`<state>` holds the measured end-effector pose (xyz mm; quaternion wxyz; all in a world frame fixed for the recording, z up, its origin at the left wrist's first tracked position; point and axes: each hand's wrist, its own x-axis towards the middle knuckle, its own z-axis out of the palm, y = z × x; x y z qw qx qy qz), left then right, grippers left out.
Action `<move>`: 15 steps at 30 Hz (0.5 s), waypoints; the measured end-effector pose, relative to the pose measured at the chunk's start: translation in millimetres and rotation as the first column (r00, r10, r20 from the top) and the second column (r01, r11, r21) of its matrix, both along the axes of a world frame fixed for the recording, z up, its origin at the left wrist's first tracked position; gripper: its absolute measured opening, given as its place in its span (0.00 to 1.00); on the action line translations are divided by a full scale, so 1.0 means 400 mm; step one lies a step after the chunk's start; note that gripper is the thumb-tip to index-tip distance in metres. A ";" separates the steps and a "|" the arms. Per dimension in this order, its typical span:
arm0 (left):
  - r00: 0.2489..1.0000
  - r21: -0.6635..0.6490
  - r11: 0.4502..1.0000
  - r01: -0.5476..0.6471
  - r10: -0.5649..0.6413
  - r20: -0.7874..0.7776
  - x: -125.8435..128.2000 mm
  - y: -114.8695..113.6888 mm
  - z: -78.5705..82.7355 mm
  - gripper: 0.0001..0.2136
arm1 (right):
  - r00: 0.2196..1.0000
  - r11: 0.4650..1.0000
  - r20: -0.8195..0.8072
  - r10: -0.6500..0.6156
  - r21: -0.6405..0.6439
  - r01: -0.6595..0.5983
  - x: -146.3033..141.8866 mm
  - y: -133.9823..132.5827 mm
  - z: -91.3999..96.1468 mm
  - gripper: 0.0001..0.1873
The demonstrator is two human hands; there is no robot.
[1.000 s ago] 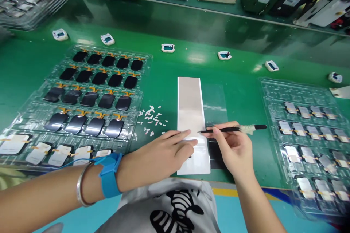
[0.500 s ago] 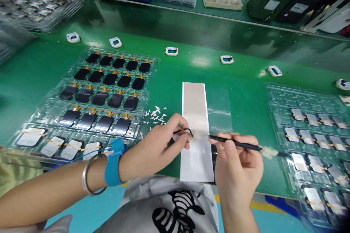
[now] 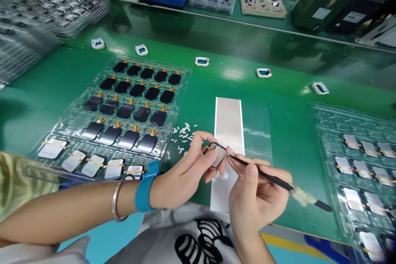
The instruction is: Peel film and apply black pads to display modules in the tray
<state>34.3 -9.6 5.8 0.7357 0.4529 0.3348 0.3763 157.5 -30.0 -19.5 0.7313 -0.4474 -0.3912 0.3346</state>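
The left hand [image 3: 188,170] and right hand [image 3: 255,193] meet just above the middle of a green bench [image 3: 287,132], both raised and working together. The left hand pinches a small display module [image 3: 215,155] between thumb and fingertips, and the right hand pinches black tweezers [image 3: 262,172] like a pen. A blue wrist strap [image 3: 144,192] and a metal bangle [image 3: 116,200] circle the left arm.

Across the bench, a clear plastic tray [image 3: 183,73] on the left holds rows of dark, glossy panels with orange tails, and pale-backed panels fill its nearest row. Another clear tray [image 3: 321,111] on the right holds pale panels in rows. A long silver-white sheet [image 3: 229,123] lies lengthwise between them, running away from the person, and the hands are over its nearer part. Small white holders [image 3: 201,62] stand in a line beyond.

The module sits at the left hand's fingertips, its long axis tilted diagonally. The right hand is closer to its right edge, and the tweezer tip [image 3: 227,154] points in from the lower right, reaching that edge; whether it touches is too fine to tell. White flecks [image 3: 184,132] lie scattered left of the sheet.
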 end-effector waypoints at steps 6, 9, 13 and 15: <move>1.000 0.026 1.000 -0.009 0.009 -0.017 -0.001 0.001 -0.004 0.04 | 0.996 0.999 0.083 -0.013 -0.032 0.015 -0.001 0.001 0.001 0.08; 0.999 0.026 1.000 -0.010 0.011 -0.033 0.000 0.001 -0.001 0.04 | 0.995 0.999 0.099 -0.027 -0.044 0.032 -0.003 -0.001 0.002 0.08; 0.998 0.031 0.999 -0.042 0.043 -0.048 0.003 -0.002 -0.004 0.05 | 0.998 1.000 0.066 -0.022 -0.016 0.023 -0.006 -0.005 0.000 0.09; 0.997 0.037 0.998 -0.058 0.060 -0.057 0.005 -0.003 -0.009 0.04 | 0.998 1.000 0.056 -0.016 -0.014 0.017 -0.004 -0.003 -0.001 0.08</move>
